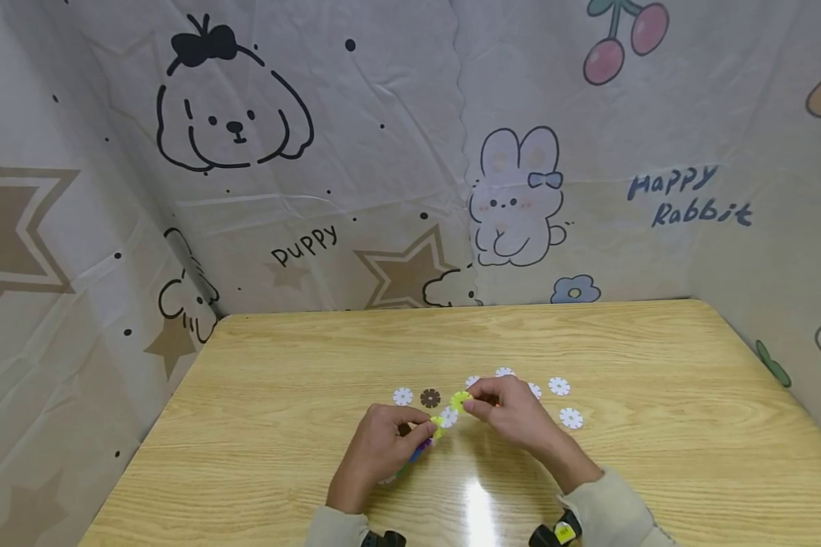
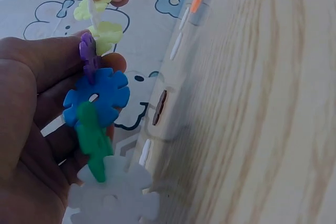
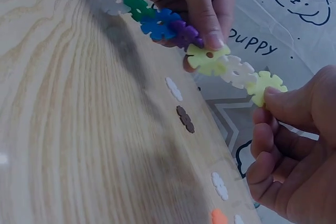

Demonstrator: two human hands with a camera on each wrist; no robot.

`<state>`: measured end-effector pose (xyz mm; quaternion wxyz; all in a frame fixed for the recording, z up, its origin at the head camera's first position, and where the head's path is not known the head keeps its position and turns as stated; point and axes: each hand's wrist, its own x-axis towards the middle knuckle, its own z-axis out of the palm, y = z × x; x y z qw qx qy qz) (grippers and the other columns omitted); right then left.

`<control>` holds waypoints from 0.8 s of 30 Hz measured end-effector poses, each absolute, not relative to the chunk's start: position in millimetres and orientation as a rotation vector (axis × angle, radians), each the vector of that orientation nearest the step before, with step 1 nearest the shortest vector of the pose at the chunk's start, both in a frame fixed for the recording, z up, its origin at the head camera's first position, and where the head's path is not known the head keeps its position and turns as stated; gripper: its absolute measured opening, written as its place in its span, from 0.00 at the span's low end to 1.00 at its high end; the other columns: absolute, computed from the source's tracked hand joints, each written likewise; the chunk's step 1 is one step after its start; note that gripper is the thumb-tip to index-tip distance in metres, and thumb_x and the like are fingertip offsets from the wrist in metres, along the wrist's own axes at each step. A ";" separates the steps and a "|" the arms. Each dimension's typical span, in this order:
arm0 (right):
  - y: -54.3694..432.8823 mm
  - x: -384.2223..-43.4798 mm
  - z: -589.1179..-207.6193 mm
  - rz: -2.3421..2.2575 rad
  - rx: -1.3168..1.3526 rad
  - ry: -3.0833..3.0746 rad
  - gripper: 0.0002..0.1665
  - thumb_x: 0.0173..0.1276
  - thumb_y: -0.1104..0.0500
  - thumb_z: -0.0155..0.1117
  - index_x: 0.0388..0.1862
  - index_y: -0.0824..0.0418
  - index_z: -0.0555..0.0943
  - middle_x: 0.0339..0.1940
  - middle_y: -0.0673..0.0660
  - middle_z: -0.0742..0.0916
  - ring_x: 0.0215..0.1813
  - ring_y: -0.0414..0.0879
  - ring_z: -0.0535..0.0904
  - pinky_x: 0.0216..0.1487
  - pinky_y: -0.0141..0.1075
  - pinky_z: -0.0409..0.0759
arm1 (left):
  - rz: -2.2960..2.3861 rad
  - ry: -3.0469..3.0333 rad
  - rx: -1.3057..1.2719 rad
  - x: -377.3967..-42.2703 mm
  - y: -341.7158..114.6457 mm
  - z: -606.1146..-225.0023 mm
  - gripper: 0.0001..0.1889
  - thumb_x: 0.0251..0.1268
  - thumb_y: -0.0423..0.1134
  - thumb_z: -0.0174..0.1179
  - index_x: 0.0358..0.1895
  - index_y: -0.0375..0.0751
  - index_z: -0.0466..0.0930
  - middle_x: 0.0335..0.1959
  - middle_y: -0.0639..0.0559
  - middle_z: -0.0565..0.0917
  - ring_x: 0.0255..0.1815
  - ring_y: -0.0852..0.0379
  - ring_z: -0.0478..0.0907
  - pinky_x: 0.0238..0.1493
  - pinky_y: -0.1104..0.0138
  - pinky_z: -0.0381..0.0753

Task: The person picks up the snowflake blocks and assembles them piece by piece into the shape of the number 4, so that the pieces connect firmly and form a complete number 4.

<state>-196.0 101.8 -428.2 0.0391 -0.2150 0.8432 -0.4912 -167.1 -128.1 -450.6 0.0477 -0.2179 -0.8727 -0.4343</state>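
Note:
A chain of interlocking plastic snowflake discs is stretched between both hands above the table. In the right wrist view it runs from a white disc [image 3: 114, 2] through a green disc [image 3: 138, 8], a blue disc [image 3: 160, 24], a purple disc [image 3: 185, 34], a yellow disc [image 3: 200, 59] and a second white disc [image 3: 240, 72] to a yellow end disc [image 3: 266, 88]. The left hand [image 1: 383, 447] pinches the chain at the yellow disc beside the purple one. Between thumb and fingertips, the right hand [image 1: 518, 412] pinches the yellow end disc.
On the wooden table [image 1: 246, 425] lie loose discs: a brown one [image 1: 430, 398], a white one [image 1: 402, 396] left of it, and several more white ones [image 1: 571, 418] to the right. An orange disc [image 3: 219, 216] shows in the right wrist view. Printed curtains [image 1: 383, 190] hang behind.

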 end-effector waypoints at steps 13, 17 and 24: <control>94.5 -193.2 -429.8 -1.605 -0.548 2.579 0.09 0.70 0.68 0.63 0.29 0.64 0.85 0.29 0.52 0.84 0.28 0.45 0.71 0.27 0.33 0.67 | -1.342 -2.534 -0.658 -165.6 -125.8 -453.2 0.05 0.66 0.34 0.67 0.31 0.42 0.91 0.22 0.62 0.85 0.22 0.71 0.78 0.25 0.72 0.79; 92.1 -192.3 -429.6 -1.639 -0.548 2.566 0.10 0.70 0.69 0.63 0.28 0.64 0.85 0.27 0.54 0.83 0.26 0.44 0.70 0.27 0.33 0.67 | -1.378 -2.488 -0.653 -165.2 -125.3 -453.8 0.05 0.66 0.35 0.68 0.32 0.42 0.91 0.22 0.61 0.86 0.21 0.71 0.78 0.23 0.71 0.79; 93.7 -192.0 -424.8 -1.580 -0.602 2.584 0.11 0.70 0.68 0.63 0.27 0.62 0.85 0.27 0.54 0.83 0.26 0.44 0.69 0.26 0.33 0.66 | -1.421 -2.484 -0.647 -166.1 -124.3 -454.5 0.06 0.67 0.36 0.67 0.32 0.41 0.90 0.23 0.61 0.85 0.20 0.69 0.77 0.22 0.71 0.78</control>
